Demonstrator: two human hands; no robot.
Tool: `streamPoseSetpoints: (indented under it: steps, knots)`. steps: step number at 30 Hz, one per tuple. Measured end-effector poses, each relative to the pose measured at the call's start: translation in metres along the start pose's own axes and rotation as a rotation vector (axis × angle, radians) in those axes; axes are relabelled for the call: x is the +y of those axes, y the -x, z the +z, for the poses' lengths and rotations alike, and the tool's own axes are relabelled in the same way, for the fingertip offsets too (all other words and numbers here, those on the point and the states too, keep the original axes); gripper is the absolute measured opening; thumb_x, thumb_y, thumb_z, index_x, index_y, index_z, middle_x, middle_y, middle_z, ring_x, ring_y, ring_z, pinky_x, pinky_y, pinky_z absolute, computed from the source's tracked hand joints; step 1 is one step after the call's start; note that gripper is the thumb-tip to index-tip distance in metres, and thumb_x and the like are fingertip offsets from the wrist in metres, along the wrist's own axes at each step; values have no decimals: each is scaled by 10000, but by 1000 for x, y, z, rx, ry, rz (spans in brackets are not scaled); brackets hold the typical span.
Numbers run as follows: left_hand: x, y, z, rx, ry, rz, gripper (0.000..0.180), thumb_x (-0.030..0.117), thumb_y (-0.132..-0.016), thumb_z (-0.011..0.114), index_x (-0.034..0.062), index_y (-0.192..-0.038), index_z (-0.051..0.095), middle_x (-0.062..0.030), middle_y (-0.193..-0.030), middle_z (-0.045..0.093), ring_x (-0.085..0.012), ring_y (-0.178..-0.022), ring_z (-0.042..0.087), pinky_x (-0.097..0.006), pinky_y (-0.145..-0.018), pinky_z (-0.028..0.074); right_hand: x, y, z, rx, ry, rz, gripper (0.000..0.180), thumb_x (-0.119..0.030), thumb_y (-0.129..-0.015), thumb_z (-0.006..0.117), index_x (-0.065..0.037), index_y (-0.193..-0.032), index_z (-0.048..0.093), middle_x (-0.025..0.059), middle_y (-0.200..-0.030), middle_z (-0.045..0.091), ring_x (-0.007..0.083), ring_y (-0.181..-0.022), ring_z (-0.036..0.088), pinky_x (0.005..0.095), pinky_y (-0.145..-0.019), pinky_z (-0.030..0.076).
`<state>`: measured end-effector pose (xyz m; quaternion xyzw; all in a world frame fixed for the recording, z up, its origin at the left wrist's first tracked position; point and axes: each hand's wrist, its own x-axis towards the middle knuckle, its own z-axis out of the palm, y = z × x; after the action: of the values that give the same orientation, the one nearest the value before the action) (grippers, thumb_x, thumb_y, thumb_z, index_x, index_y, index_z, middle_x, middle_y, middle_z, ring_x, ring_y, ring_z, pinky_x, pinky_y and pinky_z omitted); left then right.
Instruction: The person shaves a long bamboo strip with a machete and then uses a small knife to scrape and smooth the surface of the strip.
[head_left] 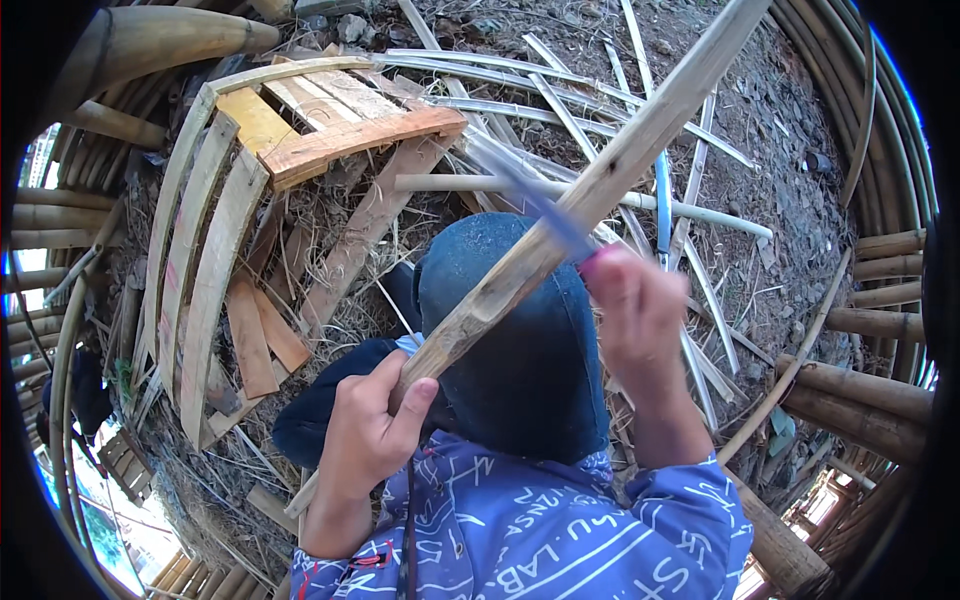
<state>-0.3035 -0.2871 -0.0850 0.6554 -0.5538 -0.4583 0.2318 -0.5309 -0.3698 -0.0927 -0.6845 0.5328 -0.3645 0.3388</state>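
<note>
A long, rough wooden pole (500, 292) slants across my raised knee, from lower left to the top right. Near its lower end, my left hand (375, 425) is closed round it, thumb on top. My right hand (637, 310) grips a knife (540, 212) by its pinkish-red handle, right of the pole. The blade is smeared by motion and crosses over the pole, pointing up and left; whether it touches the wood I cannot tell. A pale hollow of cut wood shows on the pole between my left hand and the blade.
A slatted wooden crate (365, 135) lies at the left, with loose boards (250, 330) beside it. Split bamboo strips (560, 95) and a pale round stick (700, 212) litter the straw-strewn ground ahead. Bamboo pole walls (865, 400) rise on both sides.
</note>
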Motion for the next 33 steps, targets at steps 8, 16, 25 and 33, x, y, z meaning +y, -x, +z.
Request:
streamPoseSetpoints:
  steps: [8,16,25,33]
  knots:
    - [8,-11,9,27,34,22,336,279,-914,576,-26,-787,511,-118,-489,411,-199,-404,429,-320,-443,344,3,-4,-7,13,-70,128,353,-245,-977,493,1,-738,576,123,-527,447,234,-431,471,330,-454,381]
    - [11,-20,13,38,20,57,349,282,-914,584,-18,-759,496,-123,-482,410,-230,-398,444,-321,-437,346,3,-4,-2,32,-141,126,503,-365,-1014,378,-35,-656,506,-17,-521,408,61,-456,363,243,-430,250]
    - [12,-19,16,91,-94,107,354,294,-907,599,-22,-774,510,-163,-499,459,-341,-451,530,-364,-442,383,5,7,-3,-109,-174,175,388,-266,-997,460,40,-805,602,14,-562,487,78,-514,427,261,-472,356]
    - [7,-19,20,161,-151,156,347,302,-904,608,-16,-796,521,-166,-505,478,-358,-473,554,-384,-444,401,4,2,-2,-159,-177,120,352,-239,-996,461,6,-769,573,10,-528,438,65,-487,409,271,-449,328]
